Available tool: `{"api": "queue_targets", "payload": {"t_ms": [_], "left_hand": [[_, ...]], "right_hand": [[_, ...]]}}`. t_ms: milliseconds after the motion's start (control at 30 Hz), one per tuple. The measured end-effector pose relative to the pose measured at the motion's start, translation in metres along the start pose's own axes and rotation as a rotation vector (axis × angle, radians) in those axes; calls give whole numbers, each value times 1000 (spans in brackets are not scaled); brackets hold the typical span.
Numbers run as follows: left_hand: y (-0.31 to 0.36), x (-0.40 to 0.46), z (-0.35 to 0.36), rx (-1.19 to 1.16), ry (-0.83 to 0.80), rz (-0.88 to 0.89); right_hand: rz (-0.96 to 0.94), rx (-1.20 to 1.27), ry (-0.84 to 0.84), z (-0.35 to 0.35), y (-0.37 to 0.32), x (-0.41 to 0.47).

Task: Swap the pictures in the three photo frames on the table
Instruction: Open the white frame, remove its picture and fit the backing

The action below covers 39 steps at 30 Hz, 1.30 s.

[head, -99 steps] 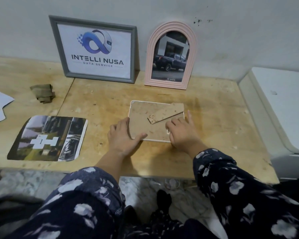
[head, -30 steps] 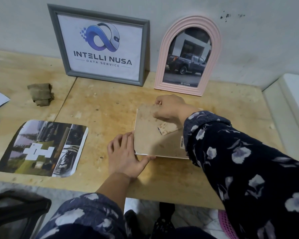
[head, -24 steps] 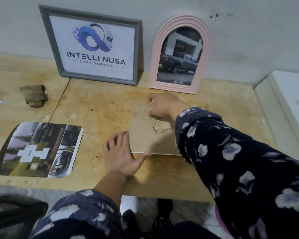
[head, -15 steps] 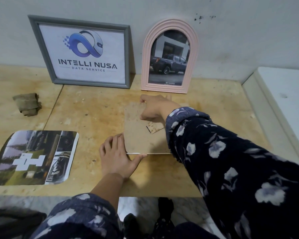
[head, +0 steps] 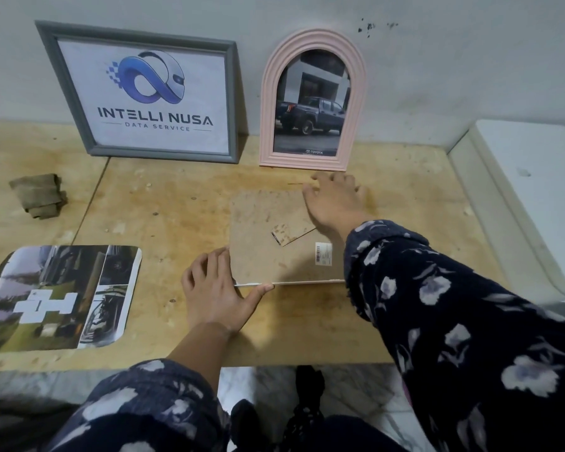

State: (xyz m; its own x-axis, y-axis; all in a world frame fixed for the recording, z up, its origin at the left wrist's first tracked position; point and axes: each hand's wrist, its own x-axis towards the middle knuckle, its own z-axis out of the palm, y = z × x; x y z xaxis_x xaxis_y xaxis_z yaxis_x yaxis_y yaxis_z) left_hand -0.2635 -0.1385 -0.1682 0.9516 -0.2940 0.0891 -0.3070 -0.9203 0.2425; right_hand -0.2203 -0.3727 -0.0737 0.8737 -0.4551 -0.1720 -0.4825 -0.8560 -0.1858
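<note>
A frame point(head: 274, 243) is seen lying face down on the worktop point(head: 163, 203), in front of the pink arched frame point(head: 312, 99), its brown backing board and folded stand point(head: 294, 231) turned upward. Its near left corner is pinned by the left hand point(head: 216, 288), fingers flat along the left edge and thumb laid against the front edge, nothing clasped. Its far right corner is being felt out by the right hand point(head: 333, 200), fingers spread and loosely bent; no firm grip is shown there, and whether a tab is caught under the fingertips cannot be told. The frame is judged light and stiff, but likely glazed on the hidden face, so it is best held by its edges and not flexed. The backing is thin board, probably prised up at an edge or lifted by the stand. A loose print point(head: 56, 298), left of the frame, lies limp and easily creased; it should be lifted by its margins. The grey frame point(head: 144, 93) stands beside the pink one.
</note>
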Motion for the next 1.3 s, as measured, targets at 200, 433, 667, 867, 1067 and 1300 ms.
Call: {"api": "queue_targets", "payload": {"t_ms": [200,433,667,867,1067,1300], "left_hand": [[1,1,-1,-2,-7,-11],[3,0,-3,-4,-13,-9],[-1,-2,-6,-20,-47,21],[11,7,-28,-73,-4,-12],[76,42,-49,-140,68,-73],[174,51,-29,-303,-104,-6]], "right_hand": [[234,500,-15,5,31,-26],[411,727,-46,22,44,-62],[390,862,70,28,44,-73],[422,1023,170,17,42,-76],[366,976,219,-32,77,-60],[500,781,105,-44,177,-55]]}}
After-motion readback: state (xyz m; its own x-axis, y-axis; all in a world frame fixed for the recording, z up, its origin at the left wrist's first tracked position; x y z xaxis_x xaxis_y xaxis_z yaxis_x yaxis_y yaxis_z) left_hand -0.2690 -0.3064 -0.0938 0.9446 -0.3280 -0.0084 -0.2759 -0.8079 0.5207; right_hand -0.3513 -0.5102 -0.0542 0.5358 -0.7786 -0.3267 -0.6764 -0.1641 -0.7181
